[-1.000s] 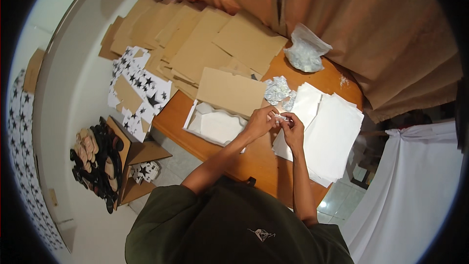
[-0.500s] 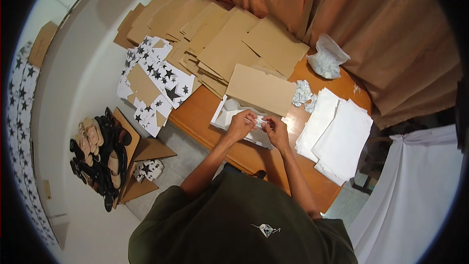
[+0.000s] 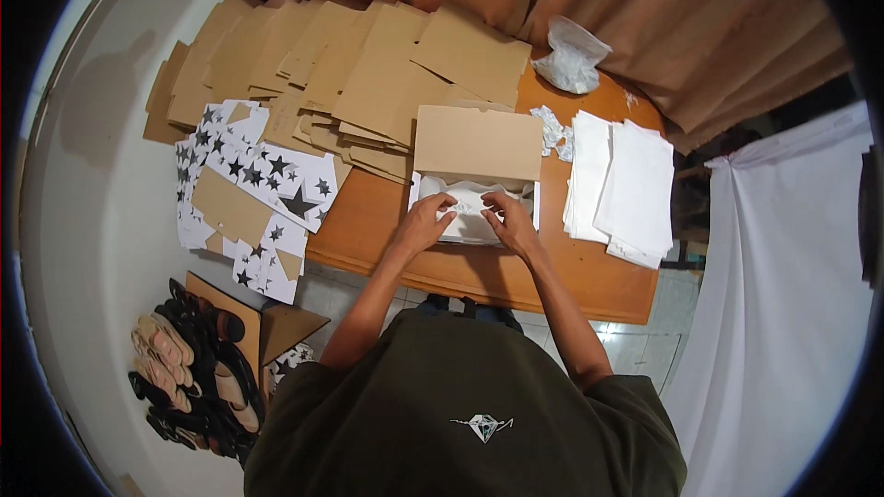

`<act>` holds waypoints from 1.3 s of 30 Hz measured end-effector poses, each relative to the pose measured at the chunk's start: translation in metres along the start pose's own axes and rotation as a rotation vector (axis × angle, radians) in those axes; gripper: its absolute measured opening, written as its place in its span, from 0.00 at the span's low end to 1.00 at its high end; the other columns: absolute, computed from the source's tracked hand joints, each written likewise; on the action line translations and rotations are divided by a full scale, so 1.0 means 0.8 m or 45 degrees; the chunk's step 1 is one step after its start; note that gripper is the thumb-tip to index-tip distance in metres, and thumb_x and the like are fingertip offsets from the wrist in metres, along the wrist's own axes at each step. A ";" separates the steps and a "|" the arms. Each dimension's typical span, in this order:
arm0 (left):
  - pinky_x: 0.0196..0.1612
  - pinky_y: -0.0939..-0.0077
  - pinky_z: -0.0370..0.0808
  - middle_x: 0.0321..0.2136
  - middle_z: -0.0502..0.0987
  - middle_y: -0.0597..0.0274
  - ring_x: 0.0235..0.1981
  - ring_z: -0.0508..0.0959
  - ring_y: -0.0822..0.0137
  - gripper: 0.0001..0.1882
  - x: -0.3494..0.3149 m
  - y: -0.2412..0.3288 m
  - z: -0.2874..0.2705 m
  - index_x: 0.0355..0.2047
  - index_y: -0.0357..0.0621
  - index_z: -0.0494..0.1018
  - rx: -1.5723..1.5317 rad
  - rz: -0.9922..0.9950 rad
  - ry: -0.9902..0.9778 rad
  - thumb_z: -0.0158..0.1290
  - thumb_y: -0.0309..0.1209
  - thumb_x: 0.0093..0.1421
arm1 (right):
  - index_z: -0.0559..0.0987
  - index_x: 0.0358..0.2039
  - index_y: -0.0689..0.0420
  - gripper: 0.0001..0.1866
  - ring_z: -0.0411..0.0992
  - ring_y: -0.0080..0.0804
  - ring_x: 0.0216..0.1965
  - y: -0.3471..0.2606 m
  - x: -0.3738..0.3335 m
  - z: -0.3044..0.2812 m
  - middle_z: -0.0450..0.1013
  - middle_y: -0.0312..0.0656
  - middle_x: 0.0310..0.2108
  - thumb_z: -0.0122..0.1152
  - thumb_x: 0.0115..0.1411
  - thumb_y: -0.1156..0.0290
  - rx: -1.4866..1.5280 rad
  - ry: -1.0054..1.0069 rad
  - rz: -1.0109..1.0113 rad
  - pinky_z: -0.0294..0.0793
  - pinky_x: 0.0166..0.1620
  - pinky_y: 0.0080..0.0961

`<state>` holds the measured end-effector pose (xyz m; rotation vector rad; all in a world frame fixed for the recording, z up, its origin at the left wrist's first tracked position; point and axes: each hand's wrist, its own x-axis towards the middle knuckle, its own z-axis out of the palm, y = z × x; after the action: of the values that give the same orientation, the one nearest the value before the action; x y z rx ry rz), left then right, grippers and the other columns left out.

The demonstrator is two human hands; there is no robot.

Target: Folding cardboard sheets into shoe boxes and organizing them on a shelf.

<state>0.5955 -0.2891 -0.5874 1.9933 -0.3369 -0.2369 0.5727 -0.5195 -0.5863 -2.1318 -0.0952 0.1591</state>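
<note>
In front of me on the table stands an open cardboard box (image 3: pixel 477 143), its plain brown lid raised at the back. White tissue paper (image 3: pixel 471 226) lines the inside. On the paper, between my hands, lies a small pale crumpled-looking piece (image 3: pixel 465 207), too small to name. At its left is my left hand (image 3: pixel 426 223), fingers curved and thumb apart. My right hand (image 3: pixel 507 222) hovers on the other side over the box, its fingers likewise bent and apart. Neither hand appears to grip anything.
Flat brown cardboard pieces (image 3: pixel 378 64) cover the table's back left, beside star-printed white cardboard (image 3: pixel 299 166). White paper sheets (image 3: pixel 635 189) lie at right, near crumpled paper (image 3: pixel 552 133) and a clear plastic bag (image 3: pixel 573 60). Several shoes (image 3: pixel 198 359) sit lower left.
The small pale piece was pinched between both hands; now it lies on the tissue paper and my fingers have parted. The view has turned, so the box looks straighter.
</note>
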 end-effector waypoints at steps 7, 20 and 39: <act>0.43 0.58 0.76 0.35 0.82 0.52 0.38 0.82 0.52 0.09 -0.035 0.003 -0.033 0.39 0.42 0.80 0.415 0.210 -0.344 0.59 0.31 0.60 | 0.81 0.43 0.60 0.11 0.79 0.49 0.41 -0.027 -0.052 -0.006 0.79 0.51 0.40 0.61 0.65 0.67 -0.259 -0.152 0.037 0.77 0.45 0.42; 0.45 0.54 0.62 0.31 0.83 0.59 0.40 0.77 0.55 0.04 -0.042 -0.030 0.001 0.32 0.48 0.83 0.640 0.167 -0.177 0.59 0.30 0.60 | 0.82 0.34 0.61 0.07 0.78 0.53 0.37 0.035 -0.047 0.036 0.79 0.53 0.33 0.62 0.61 0.70 -0.363 -0.074 -0.030 0.75 0.42 0.42; 0.51 0.51 0.69 0.39 0.83 0.53 0.46 0.79 0.51 0.11 -0.008 0.024 -0.029 0.43 0.49 0.83 0.632 0.174 -0.201 0.59 0.34 0.62 | 0.82 0.40 0.62 0.10 0.78 0.53 0.37 -0.019 -0.025 -0.024 0.79 0.54 0.34 0.59 0.65 0.69 -0.263 -0.152 -0.074 0.76 0.44 0.44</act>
<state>0.5946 -0.2748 -0.5602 2.4315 -0.6837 -0.2406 0.5561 -0.5300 -0.5619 -2.3215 -0.2528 0.2518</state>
